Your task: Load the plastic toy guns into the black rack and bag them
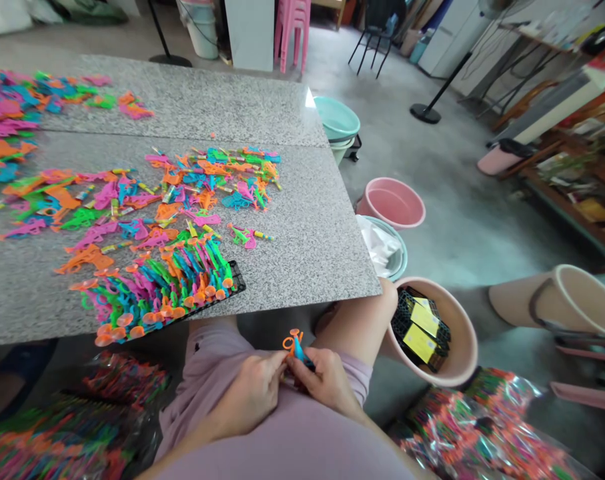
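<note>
Over my lap, just off the table's front edge, my two hands come together around a small blue and orange plastic toy gun (299,349). My right hand (328,377) pinches its blue part between thumb and fingers. The fingers of my left hand (260,384) are closed at its orange side; the fingertips and the lower part of the toy are hidden. Ahead on the speckled table (302,260) lies a black tray (238,277) with a dense row of coloured toy guns (167,283) with orange suction cups. Loose toy guns (182,190) are piled behind it.
More toys (7,127) cover the table's far left. Right of my knee stand a tub (465,333) holding black trays and yellow cards, a pink basin (395,200) and a beige bucket (522,297). Filled plastic bags (482,427) lie on the floor at both sides.
</note>
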`<state>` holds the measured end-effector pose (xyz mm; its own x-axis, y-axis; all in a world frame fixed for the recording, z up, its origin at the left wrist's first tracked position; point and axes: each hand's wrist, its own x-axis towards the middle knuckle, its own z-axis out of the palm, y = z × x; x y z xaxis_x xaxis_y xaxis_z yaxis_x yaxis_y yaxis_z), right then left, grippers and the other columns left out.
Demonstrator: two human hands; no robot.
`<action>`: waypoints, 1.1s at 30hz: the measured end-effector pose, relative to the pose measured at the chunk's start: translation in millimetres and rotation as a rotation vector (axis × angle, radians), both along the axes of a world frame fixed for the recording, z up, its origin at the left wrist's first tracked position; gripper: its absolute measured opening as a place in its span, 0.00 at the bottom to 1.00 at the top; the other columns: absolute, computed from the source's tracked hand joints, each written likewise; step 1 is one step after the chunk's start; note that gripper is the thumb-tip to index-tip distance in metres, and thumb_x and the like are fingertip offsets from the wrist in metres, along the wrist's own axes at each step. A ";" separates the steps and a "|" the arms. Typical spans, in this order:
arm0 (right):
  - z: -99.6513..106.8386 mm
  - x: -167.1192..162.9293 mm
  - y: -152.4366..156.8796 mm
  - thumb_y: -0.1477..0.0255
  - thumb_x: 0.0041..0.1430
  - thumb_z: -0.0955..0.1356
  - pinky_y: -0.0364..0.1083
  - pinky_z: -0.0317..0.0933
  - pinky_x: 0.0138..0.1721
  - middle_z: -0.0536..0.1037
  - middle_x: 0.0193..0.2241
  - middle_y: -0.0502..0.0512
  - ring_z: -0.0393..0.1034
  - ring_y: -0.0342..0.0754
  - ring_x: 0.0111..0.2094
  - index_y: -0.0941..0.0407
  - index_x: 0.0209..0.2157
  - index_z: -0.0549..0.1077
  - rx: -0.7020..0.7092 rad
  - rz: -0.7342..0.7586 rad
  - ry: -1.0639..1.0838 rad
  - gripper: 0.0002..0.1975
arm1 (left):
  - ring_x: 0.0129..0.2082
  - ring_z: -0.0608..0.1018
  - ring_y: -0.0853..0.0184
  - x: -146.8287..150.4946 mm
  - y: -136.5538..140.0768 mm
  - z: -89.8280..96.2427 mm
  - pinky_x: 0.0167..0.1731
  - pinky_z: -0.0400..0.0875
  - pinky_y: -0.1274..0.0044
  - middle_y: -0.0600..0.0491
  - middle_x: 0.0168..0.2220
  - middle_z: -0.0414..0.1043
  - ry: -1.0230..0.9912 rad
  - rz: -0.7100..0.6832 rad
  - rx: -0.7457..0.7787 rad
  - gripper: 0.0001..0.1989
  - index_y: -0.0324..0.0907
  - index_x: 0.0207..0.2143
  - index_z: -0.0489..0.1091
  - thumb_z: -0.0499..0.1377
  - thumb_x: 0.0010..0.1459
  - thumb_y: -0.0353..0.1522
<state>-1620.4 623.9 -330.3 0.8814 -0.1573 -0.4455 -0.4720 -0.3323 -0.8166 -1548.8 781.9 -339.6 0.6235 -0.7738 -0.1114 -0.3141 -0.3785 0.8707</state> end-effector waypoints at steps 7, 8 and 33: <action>-0.4 -4.0 0.8 0.51 0.62 0.62 0.41 0.54 0.25 0.75 0.19 0.52 0.66 0.42 0.21 0.57 0.23 0.72 0.031 -0.063 0.000 0.26 | 0.21 0.73 0.70 -0.5 -3.4 2.7 0.24 0.62 0.82 0.52 0.23 0.74 0.013 -0.011 -0.037 0.14 0.43 0.31 0.70 0.46 0.61 0.26; -0.3 -4.3 0.9 0.50 0.61 0.62 0.41 0.54 0.25 0.75 0.19 0.52 0.66 0.42 0.21 0.57 0.23 0.73 0.045 -0.071 0.005 0.26 | 0.20 0.73 0.70 -0.5 -3.6 2.8 0.24 0.62 0.82 0.53 0.22 0.74 0.019 -0.013 -0.038 0.14 0.43 0.31 0.70 0.46 0.60 0.26; -5.9 16.4 -20.8 0.40 0.39 0.73 0.39 0.62 0.16 0.71 0.15 0.47 0.65 0.39 0.13 0.60 0.26 0.73 0.646 -0.273 0.271 0.34 | 0.27 0.75 0.67 15.1 -15.6 4.3 0.29 0.69 0.80 0.52 0.27 0.75 0.359 0.068 -0.111 0.18 0.39 0.37 0.77 0.53 0.66 0.41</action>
